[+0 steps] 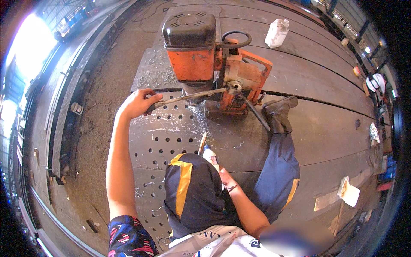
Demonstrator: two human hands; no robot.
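In front of me an orange magnetic drill [191, 64] with a black motor cap stands upright on a dark steel plate [171, 130] with rows of round holes. Its long feed lever [192, 95] reaches out to the left, and my left hand [140, 103] is closed around the end. My right hand [224, 176], low between my knees, grips a white bottle [211, 156] with a blue top, partly hidden by my left knee. A thin light-brown stick [202, 143] shows beside the bottle's tip; I cannot tell what holds it. Pale wet streaks and shavings lie below the drill.
Another lever arm [257, 113] of the drill points down toward my shoe [280, 113]. A white plastic jug [277, 33] stands at the far right. Nearer on the right lies a cut-open white container [349, 192] by some cardboard [325, 201]. Dirt ground borders the plates on the left.
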